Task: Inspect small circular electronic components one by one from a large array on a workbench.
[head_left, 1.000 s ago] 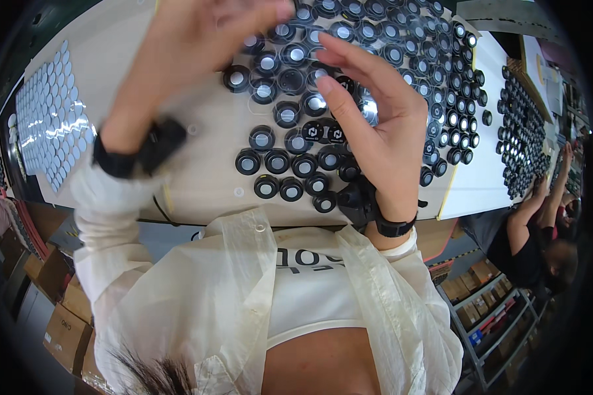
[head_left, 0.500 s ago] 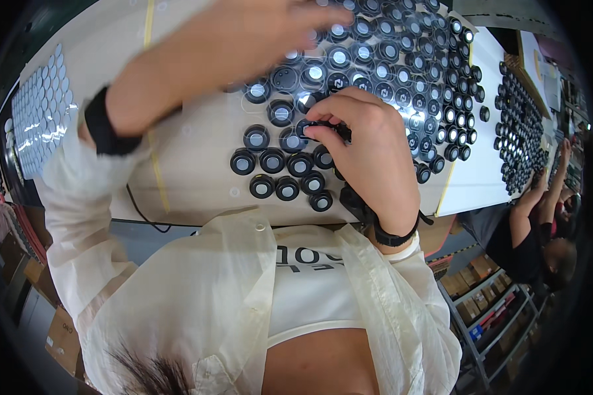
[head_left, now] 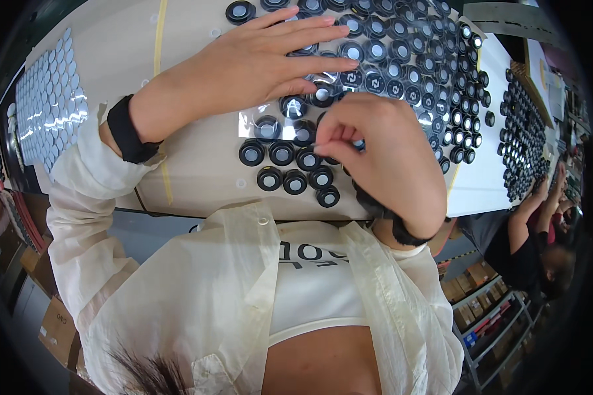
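Note:
Many small black round parts with pale grey discs in their centres [head_left: 251, 153] stand close together on the tan table. Over the middle group lies a clear, shiny plastic sheet [head_left: 248, 122], its near left corner reaching past the parts. My left hand [head_left: 254, 66] is spread flat on or just above the sheet, with its fingers apart and pointing right. Close to the sheet's near edge, my right hand [head_left: 379, 135] pinches thumb and forefinger together, just above the black parts. A tiny pale bit shows at its fingertips; what it is cannot be made out.
At the far left lies a sheet of pale round discs [head_left: 53, 99]. Yellow tape lines [head_left: 158, 39] cross the table. More black parts [head_left: 522, 131] cover a white surface at the right, where another person's arms [head_left: 527, 210] reach in. Shelves with boxes [head_left: 474, 296] stand below right.
My left hand has come down from a blurred sweep at the far side and now lies spread over the sheet. The right hand has shifted slightly right and nearer, still pinched.

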Available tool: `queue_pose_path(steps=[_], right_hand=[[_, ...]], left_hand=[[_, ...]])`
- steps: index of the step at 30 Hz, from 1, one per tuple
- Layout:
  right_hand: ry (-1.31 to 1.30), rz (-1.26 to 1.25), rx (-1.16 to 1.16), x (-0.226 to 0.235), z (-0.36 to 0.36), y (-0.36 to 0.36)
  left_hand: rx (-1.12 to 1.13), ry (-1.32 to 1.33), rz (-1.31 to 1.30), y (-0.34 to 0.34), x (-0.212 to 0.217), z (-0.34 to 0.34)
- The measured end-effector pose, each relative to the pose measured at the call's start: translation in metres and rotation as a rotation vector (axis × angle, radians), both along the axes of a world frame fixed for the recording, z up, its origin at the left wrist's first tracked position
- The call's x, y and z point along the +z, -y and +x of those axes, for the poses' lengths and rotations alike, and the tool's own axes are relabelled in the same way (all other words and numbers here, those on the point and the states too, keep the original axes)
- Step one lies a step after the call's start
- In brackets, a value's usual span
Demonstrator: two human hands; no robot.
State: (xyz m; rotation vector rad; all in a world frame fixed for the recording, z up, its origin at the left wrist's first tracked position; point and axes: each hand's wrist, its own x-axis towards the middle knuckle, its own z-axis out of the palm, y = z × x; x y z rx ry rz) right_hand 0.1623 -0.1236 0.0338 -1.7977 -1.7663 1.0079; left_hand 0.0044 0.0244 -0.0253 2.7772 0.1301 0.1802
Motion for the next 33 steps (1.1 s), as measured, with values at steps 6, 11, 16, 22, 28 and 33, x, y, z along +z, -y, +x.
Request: queue_pose_path(steps=[6, 11, 16, 22, 28, 33], right_hand=[[-0.173, 0.074, -0.037, 0.021, 0.015, 0.012], [-0.228, 0.075, -0.056, 0.014, 0.038, 0.017], [-0.231, 0.074, -0.074, 0.011, 0.03, 0.011], [-0.373, 0.169, -0.098, -0.001, 0.03, 0.008], [-0.826, 0.256, -0.309, -0.007, 0.009, 0.004], [-0.898, 0.248, -0.388, -0.01, 0.003, 0.001]], left_hand=[[0.057, 0.32, -0.018, 0.009, 0.021, -0.008], [-0.166, -0.055, -0.202, 0.055, 0.062, -0.063], [-0.105, -0.121, -0.066, 0.084, 0.04, -0.076], [0.03, -0.041, -0.516, 0.078, 0.041, -0.077], [0.458, 0.173, -1.365, 0.058, 0.046, -0.05], [0.425, 0.335, -1.473, 0.048, 0.04, -0.032]])
